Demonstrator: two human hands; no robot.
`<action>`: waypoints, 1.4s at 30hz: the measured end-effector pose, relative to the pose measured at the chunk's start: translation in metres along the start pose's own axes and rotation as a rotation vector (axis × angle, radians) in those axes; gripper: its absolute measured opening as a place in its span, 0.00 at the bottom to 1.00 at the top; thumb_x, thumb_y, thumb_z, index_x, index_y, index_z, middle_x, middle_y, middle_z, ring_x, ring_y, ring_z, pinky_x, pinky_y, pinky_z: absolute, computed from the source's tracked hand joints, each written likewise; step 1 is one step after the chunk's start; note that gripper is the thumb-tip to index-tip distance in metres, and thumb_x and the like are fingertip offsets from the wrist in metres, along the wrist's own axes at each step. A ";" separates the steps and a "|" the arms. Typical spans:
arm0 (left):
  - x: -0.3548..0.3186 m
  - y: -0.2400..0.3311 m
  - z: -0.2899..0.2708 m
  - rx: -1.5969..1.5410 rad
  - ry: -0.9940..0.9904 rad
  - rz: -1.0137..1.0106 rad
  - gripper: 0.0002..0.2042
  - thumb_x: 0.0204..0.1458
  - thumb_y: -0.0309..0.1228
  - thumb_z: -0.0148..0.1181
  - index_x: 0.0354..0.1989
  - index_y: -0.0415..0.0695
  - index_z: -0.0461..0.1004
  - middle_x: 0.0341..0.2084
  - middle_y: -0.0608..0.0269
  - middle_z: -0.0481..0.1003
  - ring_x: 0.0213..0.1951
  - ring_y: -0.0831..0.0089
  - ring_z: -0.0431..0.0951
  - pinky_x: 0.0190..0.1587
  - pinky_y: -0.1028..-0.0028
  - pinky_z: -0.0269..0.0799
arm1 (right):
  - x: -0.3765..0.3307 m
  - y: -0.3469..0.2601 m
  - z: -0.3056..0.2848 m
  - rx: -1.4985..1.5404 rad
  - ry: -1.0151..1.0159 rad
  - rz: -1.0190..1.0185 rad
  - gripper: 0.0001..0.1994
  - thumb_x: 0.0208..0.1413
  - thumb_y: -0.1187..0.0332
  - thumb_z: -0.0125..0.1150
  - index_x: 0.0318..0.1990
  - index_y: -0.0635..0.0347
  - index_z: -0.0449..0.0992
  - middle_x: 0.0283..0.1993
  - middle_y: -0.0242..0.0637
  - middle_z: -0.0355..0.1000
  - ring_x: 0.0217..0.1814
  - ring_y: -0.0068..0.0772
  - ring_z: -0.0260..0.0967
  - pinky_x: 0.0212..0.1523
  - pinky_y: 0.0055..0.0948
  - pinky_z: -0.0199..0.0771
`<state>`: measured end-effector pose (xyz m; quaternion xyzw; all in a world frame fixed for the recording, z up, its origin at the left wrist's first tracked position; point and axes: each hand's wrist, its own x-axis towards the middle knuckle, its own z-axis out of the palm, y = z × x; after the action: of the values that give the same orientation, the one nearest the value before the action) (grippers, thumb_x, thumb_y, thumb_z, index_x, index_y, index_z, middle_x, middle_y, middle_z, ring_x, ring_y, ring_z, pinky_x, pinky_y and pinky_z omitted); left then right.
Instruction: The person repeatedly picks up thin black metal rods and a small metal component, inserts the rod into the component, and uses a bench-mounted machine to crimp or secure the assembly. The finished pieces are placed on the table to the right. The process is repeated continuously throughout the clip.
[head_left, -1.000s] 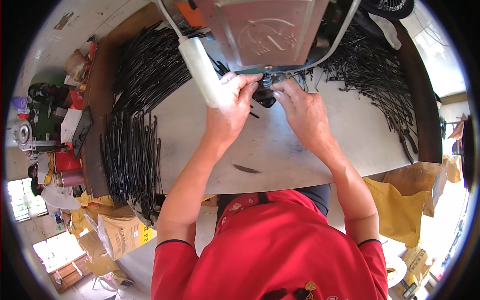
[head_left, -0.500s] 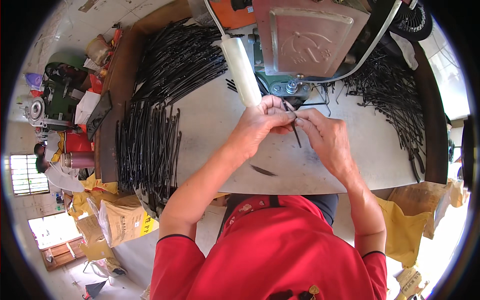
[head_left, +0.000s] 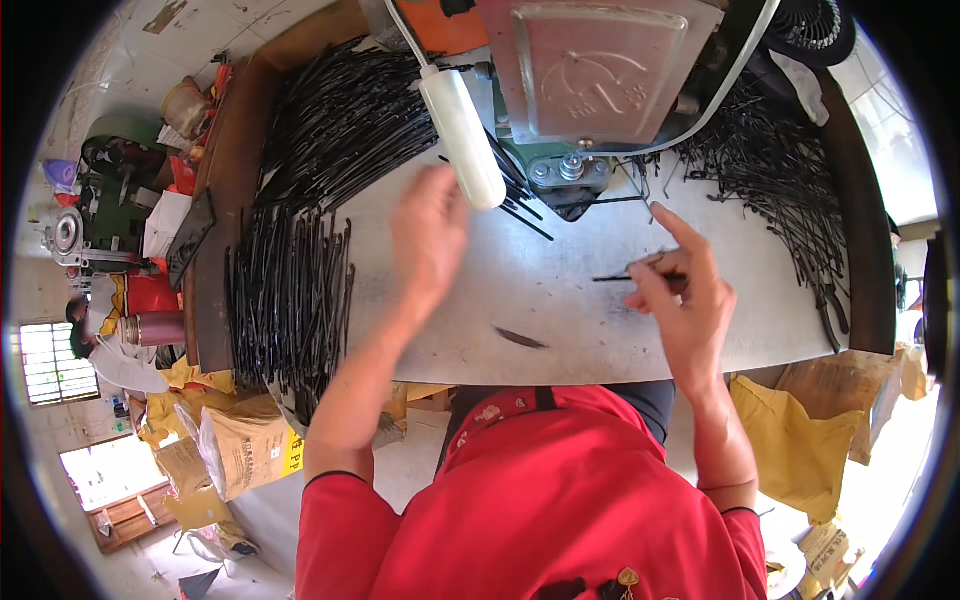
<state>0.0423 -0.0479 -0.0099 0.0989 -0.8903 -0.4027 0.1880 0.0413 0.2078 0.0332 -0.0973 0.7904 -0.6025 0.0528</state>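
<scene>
On the grey worktop (head_left: 560,310), now parting from the press (head_left: 600,70) — right hand (head_left: 680,300) drawing back, fingers pinching a thin black rod (head_left: 625,277). Left hand (head_left: 428,235) reaching with loosely spread, empty fingers toward the white lever handle (head_left: 462,135) — seemingly readying the next pressing.

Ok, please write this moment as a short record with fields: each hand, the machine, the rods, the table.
left hand: open, raised just below the white lever handle, holding nothing
right hand: pinches one thin black rod, forefinger pointing up
machine: grey metal press at the table's far edge
rod piles: black, at far left and far right
table: grey metal top
</scene>
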 end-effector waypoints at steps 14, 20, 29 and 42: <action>0.045 -0.058 -0.018 0.610 0.110 0.305 0.09 0.48 0.24 0.60 0.38 0.42 0.75 0.31 0.58 0.72 0.38 0.60 0.70 0.44 0.64 0.68 | -0.007 0.050 0.020 -0.469 -0.191 -0.678 0.09 0.47 0.76 0.62 0.38 0.60 0.74 0.30 0.34 0.69 0.25 0.35 0.71 0.23 0.30 0.74; 0.053 -0.041 -0.007 0.402 0.295 0.625 0.07 0.46 0.19 0.58 0.35 0.40 0.73 0.29 0.57 0.70 0.34 0.59 0.70 0.36 0.65 0.70 | 0.008 0.038 0.007 -0.338 -0.048 -0.348 0.09 0.50 0.74 0.62 0.39 0.61 0.76 0.29 0.39 0.71 0.23 0.34 0.70 0.21 0.27 0.70; 0.016 0.037 0.035 -0.834 -0.277 -0.432 0.12 0.54 0.25 0.58 0.46 0.37 0.71 0.30 0.65 0.75 0.30 0.82 0.73 0.30 0.83 0.68 | 0.050 0.026 0.019 0.375 -0.197 0.303 0.14 0.55 0.65 0.54 0.41 0.68 0.72 0.21 0.36 0.70 0.12 0.21 0.63 0.13 0.20 0.58; 0.001 0.050 0.060 -1.039 -0.143 -0.509 0.15 0.56 0.26 0.56 0.52 0.38 0.70 0.32 0.66 0.75 0.30 0.82 0.71 0.32 0.82 0.66 | 0.063 0.021 0.041 0.453 -0.126 0.247 0.10 0.54 0.68 0.53 0.37 0.69 0.71 0.20 0.34 0.70 0.10 0.20 0.61 0.11 0.20 0.58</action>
<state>0.0149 0.0253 -0.0082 0.1773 -0.5345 -0.8249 0.0486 -0.0133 0.1605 0.0043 -0.0230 0.6363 -0.7459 0.1956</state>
